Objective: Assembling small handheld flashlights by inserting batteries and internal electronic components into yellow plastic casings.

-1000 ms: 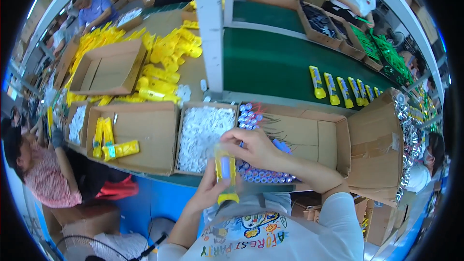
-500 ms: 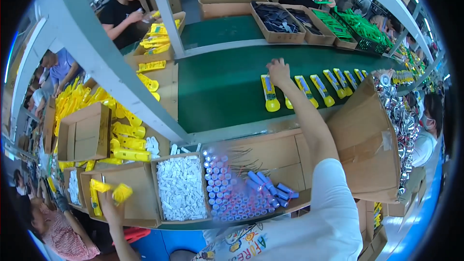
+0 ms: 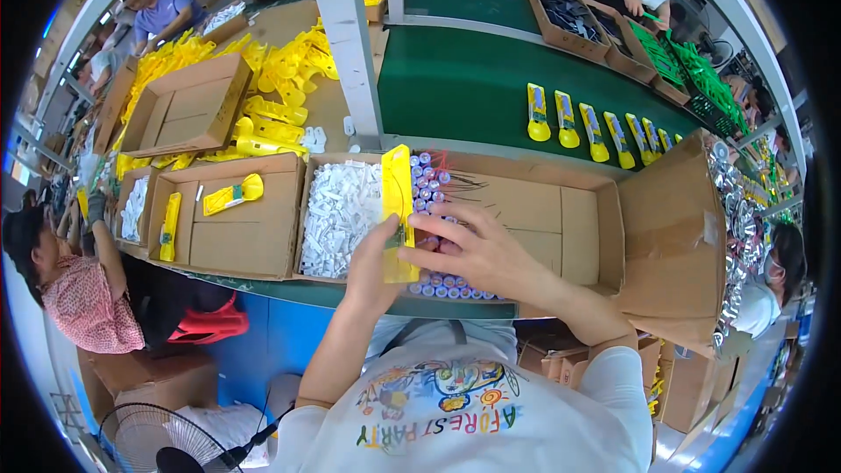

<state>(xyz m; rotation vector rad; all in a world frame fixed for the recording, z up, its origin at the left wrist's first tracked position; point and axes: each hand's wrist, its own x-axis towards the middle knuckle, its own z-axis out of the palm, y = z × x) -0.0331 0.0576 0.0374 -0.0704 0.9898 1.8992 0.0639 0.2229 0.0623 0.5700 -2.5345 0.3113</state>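
My left hand is closed on a yellow plastic flashlight casing, held upright by its lower part in front of my chest. From the right, my right hand reaches across with bent, parted fingers, their tips against the casing's edge. A green piece shows inside the casing, partly covered by the fingers. Behind the hands, a carton holds blue-purple battery cells with thin red and black wires. To the left stands a box of small white parts. Two more yellow casings, one the upright casing, lie in a shallow carton.
On the green conveyor belt lies a row of filled yellow casings. A metal post rises at its left. A tall carton with shiny silver parts stands right. A co-worker sits at left; a fan stands below.
My right hand has left the casing on the belt and come back to my chest. My left hand has brought a yellow casing from the shallow carton to the middle. The view has shifted.
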